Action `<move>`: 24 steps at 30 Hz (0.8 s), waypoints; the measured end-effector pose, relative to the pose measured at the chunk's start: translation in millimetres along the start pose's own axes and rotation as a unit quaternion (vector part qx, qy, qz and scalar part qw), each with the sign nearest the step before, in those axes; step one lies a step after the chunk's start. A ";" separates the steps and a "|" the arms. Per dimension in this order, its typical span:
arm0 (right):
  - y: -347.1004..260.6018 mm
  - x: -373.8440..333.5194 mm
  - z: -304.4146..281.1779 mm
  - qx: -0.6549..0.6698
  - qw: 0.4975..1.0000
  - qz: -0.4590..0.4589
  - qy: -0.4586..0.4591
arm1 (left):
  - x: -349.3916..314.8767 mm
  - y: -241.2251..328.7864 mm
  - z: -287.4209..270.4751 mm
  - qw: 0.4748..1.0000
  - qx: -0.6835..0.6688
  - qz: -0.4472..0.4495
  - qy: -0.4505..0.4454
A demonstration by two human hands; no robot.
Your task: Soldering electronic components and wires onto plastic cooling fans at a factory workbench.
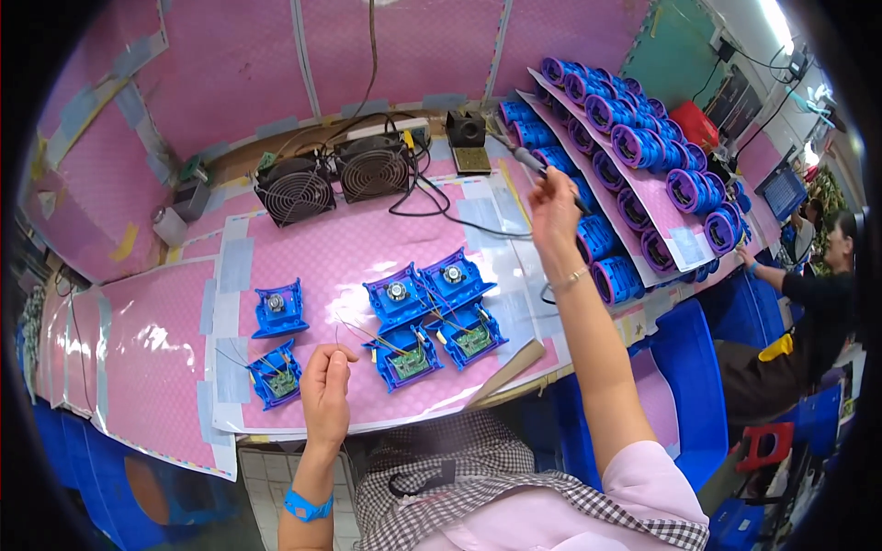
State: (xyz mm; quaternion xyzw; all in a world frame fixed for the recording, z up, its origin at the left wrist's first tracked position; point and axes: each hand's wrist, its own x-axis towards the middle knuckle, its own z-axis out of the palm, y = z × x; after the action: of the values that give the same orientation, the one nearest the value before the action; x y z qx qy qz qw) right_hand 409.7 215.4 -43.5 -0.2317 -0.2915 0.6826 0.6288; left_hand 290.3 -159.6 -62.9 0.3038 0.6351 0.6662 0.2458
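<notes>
My right hand (555, 220) is raised at the back right, its fingers closed round a soldering iron (527, 159) that points toward the iron stand (466, 129) and its sponge tray (473, 162). My left hand (327, 375) is closed in a pinch near the table's front, with a thin solder wire (337, 332) rising from the fingertips. Left of it lies an open blue housing with a green circuit board (282, 382); two more boards in housings (405, 364) (473, 342) lie to its right. Behind them, blue housing halves (278, 305) (395, 292) (453, 274) carry round silver parts.
Two black fans (296, 190) (374, 167) stand at the back, with a black cable (459, 219) looping across the table. Layered boards of blue-and-purple round parts (643, 145) fill the right side. A blue bin (701, 395) stands beside me; a co-worker (808, 303) sits beyond.
</notes>
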 end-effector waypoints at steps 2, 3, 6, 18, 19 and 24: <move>-36.5 -22.3 -17.7 -0.064 0.995 -0.045 -0.061 | 3.3 -1.6 1.0 1.000 0.015 -0.002 -0.004; -48.2 -31.2 -25.5 -0.094 0.991 -0.053 -0.073 | 4.2 -3.7 1.6 0.999 0.033 0.001 -0.006; -89.2 -55.1 -44.9 -0.120 0.982 0.007 -0.147 | 4.8 -1.8 6.4 0.999 0.039 -0.017 0.003; 0.5 23.6 -19.6 -0.312 0.942 -0.089 -0.082 | -33.6 -66.9 10.2 0.951 0.199 0.160 0.174; 7.7 31.1 -16.4 -0.309 0.943 -0.091 -0.081 | -33.0 -65.6 12.3 0.950 0.200 0.163 0.173; 30.4 51.2 -8.2 -0.443 0.881 -0.148 -0.076 | -34.3 -72.1 8.2 0.956 0.176 0.127 0.195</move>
State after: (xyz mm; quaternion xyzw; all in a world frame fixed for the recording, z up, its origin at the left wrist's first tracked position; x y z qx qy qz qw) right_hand 388.1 266.0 -67.8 -0.3873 -0.6411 0.3968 0.5306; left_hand 315.7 -173.1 -137.8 0.2846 0.7342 0.6157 -0.0274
